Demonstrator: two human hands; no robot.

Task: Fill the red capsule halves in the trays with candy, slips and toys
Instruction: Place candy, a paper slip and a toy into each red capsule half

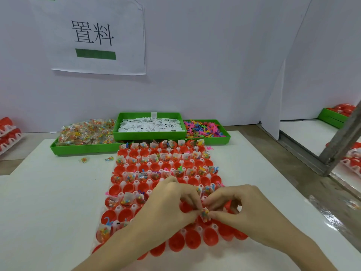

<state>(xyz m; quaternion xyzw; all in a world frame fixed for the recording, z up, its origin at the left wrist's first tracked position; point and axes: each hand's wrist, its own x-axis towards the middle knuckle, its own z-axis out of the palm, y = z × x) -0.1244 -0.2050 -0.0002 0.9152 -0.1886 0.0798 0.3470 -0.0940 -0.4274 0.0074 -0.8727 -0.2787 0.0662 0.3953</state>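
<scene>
A long clear tray of red capsule halves (193,241) runs down the middle of the white table. Alternate rows hold candy packets, paper slips and small toys; the rows between them and the nearest row are bare red cups. My left hand (168,208) and my right hand (238,210) meet over the near part of the tray. Both pinch one small candy packet (205,214) with coloured beads, held just above a capsule half. The cups under my hands are hidden.
Three green bins stand at the back: candy packets (86,133) on the left, white slips (150,126) in the middle, coloured toys (205,130) on the right. Two loose candy packets (84,159) lie on the table. Stacked capsule trays (9,133) sit at far left and right.
</scene>
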